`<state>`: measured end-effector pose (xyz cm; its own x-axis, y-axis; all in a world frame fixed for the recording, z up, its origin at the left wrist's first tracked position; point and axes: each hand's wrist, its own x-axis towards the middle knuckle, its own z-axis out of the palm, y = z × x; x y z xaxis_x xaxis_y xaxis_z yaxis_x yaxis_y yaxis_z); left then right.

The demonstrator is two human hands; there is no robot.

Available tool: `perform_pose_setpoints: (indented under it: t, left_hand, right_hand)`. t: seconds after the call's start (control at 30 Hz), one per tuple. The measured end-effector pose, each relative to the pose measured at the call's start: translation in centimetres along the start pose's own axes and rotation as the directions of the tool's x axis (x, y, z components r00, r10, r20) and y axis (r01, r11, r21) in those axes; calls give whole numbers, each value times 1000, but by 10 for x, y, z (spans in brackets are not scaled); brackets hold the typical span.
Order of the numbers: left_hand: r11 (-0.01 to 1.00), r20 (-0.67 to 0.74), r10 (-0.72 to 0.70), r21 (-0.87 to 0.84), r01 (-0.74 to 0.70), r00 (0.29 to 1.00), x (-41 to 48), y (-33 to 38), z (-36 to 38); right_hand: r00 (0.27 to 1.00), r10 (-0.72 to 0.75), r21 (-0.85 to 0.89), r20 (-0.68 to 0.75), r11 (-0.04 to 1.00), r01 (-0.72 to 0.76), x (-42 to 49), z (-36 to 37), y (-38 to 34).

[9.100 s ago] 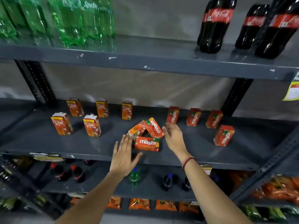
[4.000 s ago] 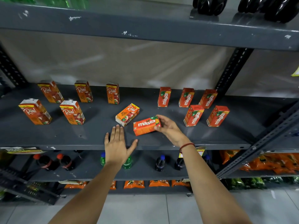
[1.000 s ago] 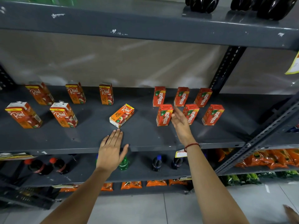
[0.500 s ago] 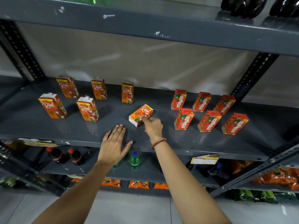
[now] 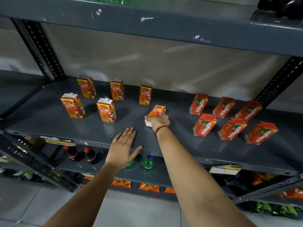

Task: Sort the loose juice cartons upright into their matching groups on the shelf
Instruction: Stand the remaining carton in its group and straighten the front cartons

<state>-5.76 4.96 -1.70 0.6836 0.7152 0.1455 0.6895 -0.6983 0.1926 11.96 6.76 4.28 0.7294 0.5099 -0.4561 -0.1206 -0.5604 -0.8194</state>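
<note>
One loose Real carton (image 5: 157,110) lies on its side in the middle of the grey shelf (image 5: 49,118). My right hand (image 5: 158,120) is closed over its near end, covering that part. My left hand (image 5: 123,147) rests flat and open on the shelf's front edge, just left of it. Several Real cartons (image 5: 106,110) stand upright in two rows on the left. Several red Maaza cartons (image 5: 205,124) stand upright in two rows on the right.
An upper shelf (image 5: 164,28) hangs close above, with green bottles and dark cola bottles on it. A slotted upright post (image 5: 277,82) stands at the right rear. Below are small soda bottles (image 5: 148,163) and orange snack packs (image 5: 149,187).
My right hand left the Maaza group, moved left to the lying Real carton and closed on its near end. The left hand stayed on the shelf edge. The view swung left.
</note>
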Motion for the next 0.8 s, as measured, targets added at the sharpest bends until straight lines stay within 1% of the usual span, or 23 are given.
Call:
perform_pose_setpoints:
  t: [0.07, 0.2, 0.3, 0.37, 0.47, 0.57, 0.67, 0.8]
  left_hand:
    - [1000, -5, 1, 5, -1, 1000, 0, -1, 1]
    - [1000, -14, 7, -1, -7, 1000, 0, -2, 3]
    - [1000, -20, 10, 0, -10, 1000, 0, -3, 4]
    - [1000, -18, 11, 9, -11, 1000, 0, -3, 4]
    - [1000, -21, 9, 20, -9, 1000, 0, -3, 5]
    - [1000, -23, 7, 26, -7, 1000, 1, -3, 6]
    - [1000, -28, 8, 23, -8, 1000, 0, -2, 7]
    - [1000, -35, 12, 19, -11, 999, -1, -2, 7]
  right_hand:
    - [999, 1, 55, 32, 998, -3, 2, -1, 1]
    - [995, -38, 229, 95, 973, 15, 0, -6, 14]
    - [968, -108, 386, 228, 922, 12, -8, -9, 26]
    - [943, -171, 458, 287, 889, 22, -15, -11, 33]
    - [910, -287, 458, 299, 880, 127, -24, -10, 43]
    - [882, -360, 426, 304, 880, 212, -30, -10, 48]
    - [858, -404, 412, 316, 873, 260, -31, -11, 50]
    - [846, -420, 382, 328, 878, 287, -28, -13, 49]
